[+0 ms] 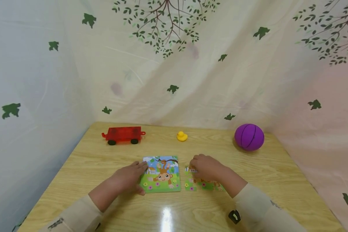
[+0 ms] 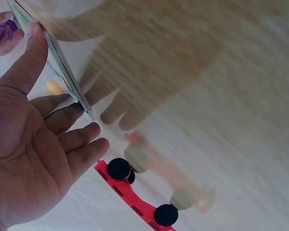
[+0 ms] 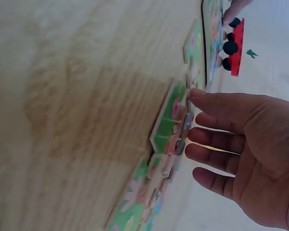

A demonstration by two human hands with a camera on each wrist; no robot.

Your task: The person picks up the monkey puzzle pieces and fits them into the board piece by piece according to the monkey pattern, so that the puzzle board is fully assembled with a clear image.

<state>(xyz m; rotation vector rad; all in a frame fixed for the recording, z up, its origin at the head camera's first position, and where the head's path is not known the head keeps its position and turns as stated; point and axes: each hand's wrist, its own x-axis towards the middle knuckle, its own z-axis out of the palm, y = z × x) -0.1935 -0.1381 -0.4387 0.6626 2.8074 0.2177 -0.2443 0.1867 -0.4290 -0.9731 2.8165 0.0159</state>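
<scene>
The puzzle pieces (image 1: 190, 186) lie flat on the table (image 1: 278, 187), just to the right of the monkey board (image 1: 164, 177), some touching or nearly so. The right hand (image 1: 207, 168) covers part of them, its thumb and fingertips apart as far as I can see, the thumb right by a piece's edge; whether it presses there, I can't tell. Pieces this thin should, I'd judge, handle best one at a time, nudged clear of their neighbours and lifted by the edge, since a flat push could set the rest skidding or riding up on each other.

The left hand (image 1: 129, 178) rests against the board's left side, thumb and fingers spread along it rather than closed round it. A light steadying touch seems right there; a harder shove might slide the board into the pieces. Toward the back, well apart from both hands, stand a red wagon (image 1: 124, 134), a yellow duck (image 1: 182, 137) and a purple ball (image 1: 249, 137), with a leaf-patterned cloth (image 1: 150, 77) hanging behind.
</scene>
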